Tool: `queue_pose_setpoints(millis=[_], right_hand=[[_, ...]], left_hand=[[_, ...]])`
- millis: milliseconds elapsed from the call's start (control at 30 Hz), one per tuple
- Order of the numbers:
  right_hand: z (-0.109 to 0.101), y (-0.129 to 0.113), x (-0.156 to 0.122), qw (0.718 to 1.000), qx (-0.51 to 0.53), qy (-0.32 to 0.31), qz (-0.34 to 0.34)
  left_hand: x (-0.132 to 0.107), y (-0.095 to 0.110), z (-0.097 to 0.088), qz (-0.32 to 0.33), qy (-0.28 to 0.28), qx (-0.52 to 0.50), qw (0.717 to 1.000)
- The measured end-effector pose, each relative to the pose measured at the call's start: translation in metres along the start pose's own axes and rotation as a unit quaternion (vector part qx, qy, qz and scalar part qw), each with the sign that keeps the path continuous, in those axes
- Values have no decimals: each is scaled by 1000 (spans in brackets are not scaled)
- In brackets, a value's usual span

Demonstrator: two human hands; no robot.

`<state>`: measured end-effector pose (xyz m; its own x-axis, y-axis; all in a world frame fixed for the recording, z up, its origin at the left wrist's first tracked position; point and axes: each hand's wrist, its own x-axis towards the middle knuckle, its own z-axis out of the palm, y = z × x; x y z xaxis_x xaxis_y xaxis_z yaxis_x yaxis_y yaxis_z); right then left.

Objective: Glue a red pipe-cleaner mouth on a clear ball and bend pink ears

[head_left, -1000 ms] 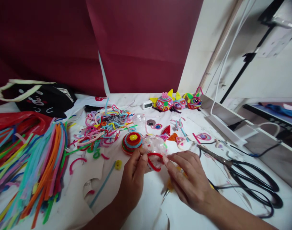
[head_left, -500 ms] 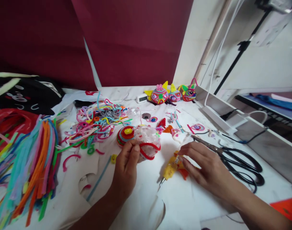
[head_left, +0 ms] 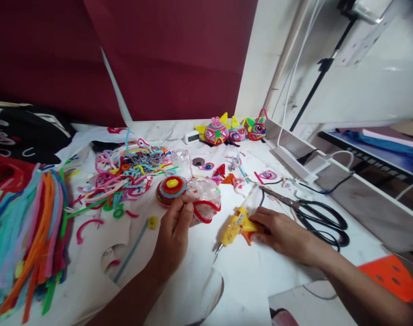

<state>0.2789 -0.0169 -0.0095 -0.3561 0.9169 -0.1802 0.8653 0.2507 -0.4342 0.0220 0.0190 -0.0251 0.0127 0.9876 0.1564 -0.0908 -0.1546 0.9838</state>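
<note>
My left hand (head_left: 175, 226) pinches the edge of a clear plastic ball (head_left: 202, 192) trimmed with a red pipe cleaner (head_left: 215, 208). Touching or just beside this ball is a dome of coiled pipe cleaners (head_left: 171, 188) with a yellow centre; I cannot tell whether they are joined. To the right, my right hand (head_left: 281, 233) has its fingers closed round the handle of a yellow hot glue gun (head_left: 230, 229). Its metal nozzle points down and left over the white table. An orange piece (head_left: 247, 237) shows under the gun.
Black-handled scissors (head_left: 301, 206) lie beyond my right hand. Loose pipe cleaner scraps (head_left: 125, 174) are heaped behind, and a bundle of long pipe cleaners (head_left: 33, 226) spreads at left. Finished decorated balls (head_left: 217, 131) and a small digital clock (head_left: 192, 137) stand at the back. A power strip (head_left: 296, 164) sits at right.
My right hand has shifted from above the glue gun's back end down onto its handle, and the gun has turned slightly. My left hand keeps its pinch. The whole view has shifted somewhat.
</note>
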Motion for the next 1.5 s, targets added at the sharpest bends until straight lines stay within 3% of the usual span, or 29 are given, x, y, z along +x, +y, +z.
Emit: queue_pose_setpoints(millis=[133,300,500,833,967,1233,1367,1500], right_hand=[[-6,0,4,999,38,-26,20],[-4,2,2,997,54,-40,26],[-12,3,-19,986,151,-50,42],[-26,-7,-48,969,228,85,45],[-25,-17,-45,940,305,146,49],[-11,-13,-25,873,447,183,67],[-6,-12,-15,873,460,150,60],[-4,-14,-6,873,460,151,52]], left_hand=[[-1,3,2,14,-45,35,998],[-2,8,3,51,-56,84,994],[-2,10,2,42,-67,114,990],[-4,20,4,68,-71,168,981],[-3,17,4,47,-82,143,985],[-3,14,4,15,-75,130,989],[-4,12,4,4,-50,146,988],[-4,4,4,-3,-61,134,989]])
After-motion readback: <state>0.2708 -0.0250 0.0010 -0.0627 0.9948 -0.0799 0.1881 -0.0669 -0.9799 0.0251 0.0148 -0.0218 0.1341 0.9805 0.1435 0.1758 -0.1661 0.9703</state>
